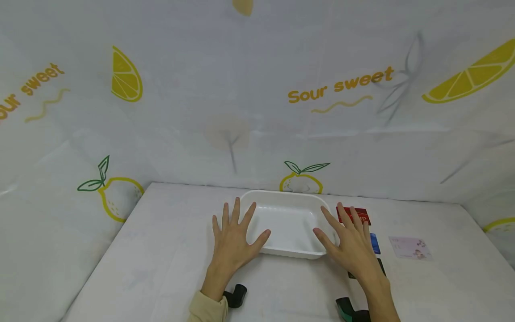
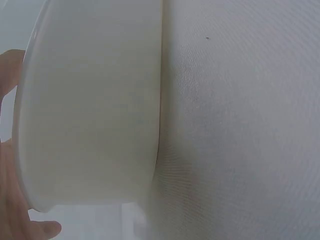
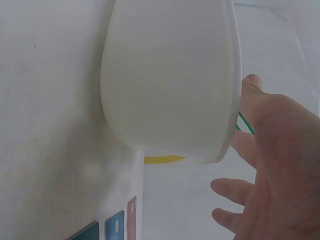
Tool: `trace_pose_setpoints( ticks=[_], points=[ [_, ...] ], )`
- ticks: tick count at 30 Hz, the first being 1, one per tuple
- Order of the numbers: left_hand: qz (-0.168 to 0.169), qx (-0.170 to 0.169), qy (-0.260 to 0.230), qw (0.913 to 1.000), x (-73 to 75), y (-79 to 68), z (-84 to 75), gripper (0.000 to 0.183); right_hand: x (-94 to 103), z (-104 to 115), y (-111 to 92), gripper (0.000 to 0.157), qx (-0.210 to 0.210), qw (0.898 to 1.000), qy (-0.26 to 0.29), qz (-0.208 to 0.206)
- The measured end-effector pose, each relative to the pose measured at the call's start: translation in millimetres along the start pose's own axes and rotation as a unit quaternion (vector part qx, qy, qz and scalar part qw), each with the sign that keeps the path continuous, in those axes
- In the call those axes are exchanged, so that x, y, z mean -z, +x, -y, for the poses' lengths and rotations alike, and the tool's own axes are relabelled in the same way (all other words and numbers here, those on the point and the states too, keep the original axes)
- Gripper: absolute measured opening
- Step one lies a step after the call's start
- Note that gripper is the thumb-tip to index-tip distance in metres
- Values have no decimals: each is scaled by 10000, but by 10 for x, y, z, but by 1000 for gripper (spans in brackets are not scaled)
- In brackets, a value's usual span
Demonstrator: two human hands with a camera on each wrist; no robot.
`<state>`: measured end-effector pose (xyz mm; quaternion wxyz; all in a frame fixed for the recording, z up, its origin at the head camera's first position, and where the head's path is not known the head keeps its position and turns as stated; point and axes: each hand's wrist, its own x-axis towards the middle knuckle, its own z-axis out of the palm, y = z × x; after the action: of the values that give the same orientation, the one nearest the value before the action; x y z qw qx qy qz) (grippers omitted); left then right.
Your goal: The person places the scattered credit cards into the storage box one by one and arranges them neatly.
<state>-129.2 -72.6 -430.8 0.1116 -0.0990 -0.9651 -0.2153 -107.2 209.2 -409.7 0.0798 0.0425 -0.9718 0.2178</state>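
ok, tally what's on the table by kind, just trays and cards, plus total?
Tray: 1
Cards: 4 (red card, blue card, dark card, pink card)
Total: 5

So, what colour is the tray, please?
The tray is plain white; the head view shows it best.

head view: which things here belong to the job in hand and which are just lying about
Seem to belong to the job:
white tray, between the hands
left hand
right hand

Seem to be just lying about, right of the tray:
red card
blue card
dark card, partly hidden
pink card
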Motion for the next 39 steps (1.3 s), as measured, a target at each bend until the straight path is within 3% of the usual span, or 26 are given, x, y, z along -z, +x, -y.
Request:
trace_pose_setpoints(
  ticks=[9,17,24,28,33,37,39],
  points=[
    [-5,133,-315,9994,14,13,88,82,-2,-9,8,67,6,10000,41,-69],
    [110,256,-1103,9935,-47,15,248,90,-8,-23,2,66,-46,9999,95,-117],
    [371,472,-2194,9738,-134,29,358,96,-11,-45,4,66,-25,9998,107,-158],
    [390,324,-2610,9640,-170,50,401,99,-11,-67,16,64,75,9985,276,-473],
    [355,150,-3186,9471,-232,53,454,104,-19,-121,38,56,291,9896,913,-1070],
    [292,18,-3583,9331,-282,36,489,103,-21,-171,58,54,351,9847,1208,-1203],
    [292,-65,-3661,9301,-299,32,503,104,-16,-192,61,54,377,9834,1294,-1211]
  ],
)
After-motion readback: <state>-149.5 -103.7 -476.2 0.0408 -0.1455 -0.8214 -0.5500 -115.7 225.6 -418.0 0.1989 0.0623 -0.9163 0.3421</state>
